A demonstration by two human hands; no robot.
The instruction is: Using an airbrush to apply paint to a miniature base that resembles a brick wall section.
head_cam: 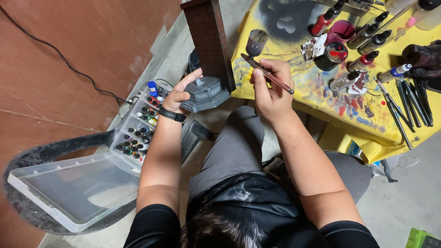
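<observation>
Beside a paint-spattered yellow table point(321, 98), left hand point(180, 94) grips a brick model point(209, 55), right hand point(271, 87) clasps an airbrush point(264, 69).

yellow paint-stained table point(321, 98) | dropper paint bottles point(367, 34) | clear compartment case of small bottles point(138, 133) | black cable point(59, 59)

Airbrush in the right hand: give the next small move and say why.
Probably swing the airbrush tip left toward the brick column model. The right hand holds it in a pen-like grip with the paint cup upright, its tip beside the column but apart from it. The left hand already steadies the model by its grey base.
</observation>
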